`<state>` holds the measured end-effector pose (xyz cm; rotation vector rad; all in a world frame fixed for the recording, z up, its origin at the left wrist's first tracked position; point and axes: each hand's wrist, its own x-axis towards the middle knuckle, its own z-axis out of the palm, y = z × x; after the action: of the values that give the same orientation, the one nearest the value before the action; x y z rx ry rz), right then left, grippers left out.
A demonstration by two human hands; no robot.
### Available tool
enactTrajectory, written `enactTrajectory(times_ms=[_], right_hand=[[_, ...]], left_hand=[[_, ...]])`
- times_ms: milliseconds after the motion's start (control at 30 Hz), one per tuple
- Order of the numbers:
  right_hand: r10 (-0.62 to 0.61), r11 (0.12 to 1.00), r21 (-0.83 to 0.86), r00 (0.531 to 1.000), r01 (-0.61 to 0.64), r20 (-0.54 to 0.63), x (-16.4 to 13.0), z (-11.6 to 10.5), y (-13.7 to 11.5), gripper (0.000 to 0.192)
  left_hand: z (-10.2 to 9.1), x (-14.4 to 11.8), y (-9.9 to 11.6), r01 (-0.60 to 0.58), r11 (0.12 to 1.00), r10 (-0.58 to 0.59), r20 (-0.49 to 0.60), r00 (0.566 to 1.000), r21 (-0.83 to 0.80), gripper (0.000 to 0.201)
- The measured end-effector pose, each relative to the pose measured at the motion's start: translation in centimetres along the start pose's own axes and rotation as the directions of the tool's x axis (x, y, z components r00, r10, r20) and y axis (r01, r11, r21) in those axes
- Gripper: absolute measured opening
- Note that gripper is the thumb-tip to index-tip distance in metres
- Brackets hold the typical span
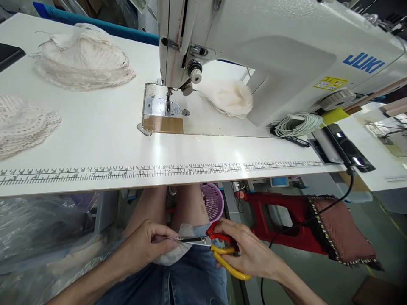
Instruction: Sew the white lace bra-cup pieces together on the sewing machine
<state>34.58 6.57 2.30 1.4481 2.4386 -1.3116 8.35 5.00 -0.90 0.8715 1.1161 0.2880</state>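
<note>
Below the table, left hand [149, 243] pinches fabric piece [173, 254]; right hand [251, 250] clamps scissors [219, 250].

three lace stacks [83, 57], one scissors [219, 250] (yellow-handled)

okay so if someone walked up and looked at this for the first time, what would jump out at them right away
The big white sewing machine fills the top of the view, standing on the white table with its printed ruler along the near edge. Below the table edge, over the lap, the right hand works yellow-and-red scissors against a small pale fabric piece pinched in the left hand. Stacks of lacy white pieces lie at the table's far left.
</note>
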Motion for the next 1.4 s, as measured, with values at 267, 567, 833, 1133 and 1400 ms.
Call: enactTrajectory(times_ms=[267, 567, 833, 1133, 1400], right_hand=[[-0.022, 0.999, 0.041, 0.999, 0.023, -0.026, 0.0, 0.4, 0.3, 0.031], [-0.031, 0.998, 0.054, 0.999, 0.033, -0.040, 0.1, 0.7, 0.4, 0.032], [-0.020, 1.000, 0.021, 0.999, 0.021, -0.042, -0.1, 0.8, 0.3, 0.035], [-0.033, 0.999, 0.022, 0.999, 0.033, -0.011, -0.3, 1.1, 0.5, 0.030], [-0.040, 0.999, -0.020, 0.999, 0.040, -0.006, -0.5, 1.3, 0.7, 0.027]], left_hand=[[0.1, 0.0, 0.4, 0.027, 0.999, -0.026, -0.030, 0.999, 0.032, 0.040], [0.2, 0.1, 0.7, -0.008, 1.000, 0.008, -0.004, 1.000, 0.008, 0.038], [0.3, 0.1, 0.5, -0.009, 1.000, 0.010, -0.019, 1.000, 0.025, 0.043], [0.2, 0.1, 0.5, -0.029, 1.000, 0.029, 0.003, 1.000, 0.012, 0.040], [0.3, -0.2, 0.8, -0.002, 0.998, 0.002, 0.007, 1.000, -0.069, 0.043]])
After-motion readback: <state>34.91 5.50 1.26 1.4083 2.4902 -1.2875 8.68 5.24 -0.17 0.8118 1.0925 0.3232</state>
